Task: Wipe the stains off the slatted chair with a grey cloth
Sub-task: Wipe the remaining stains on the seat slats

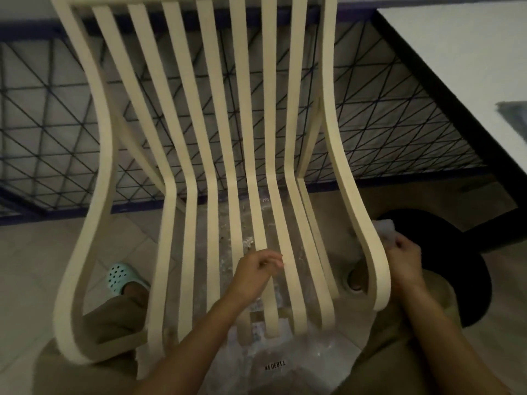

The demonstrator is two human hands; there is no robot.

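"Is the whole grey cloth (pixel 385 230) visible?"
"No. The right hand (pixel 403 262) and the frame of the slatted chair (pixel 330 109) hide most of it."
"And the left hand (pixel 255 270)?"
"Fingers blurred, grip unclear. The chair's top is cropped."

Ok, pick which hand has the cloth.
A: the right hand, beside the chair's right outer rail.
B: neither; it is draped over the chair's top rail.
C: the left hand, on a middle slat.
A: the right hand grips the crumpled cloth beside the right outer rail, while the left hand holds a middle slat with no cloth in it.
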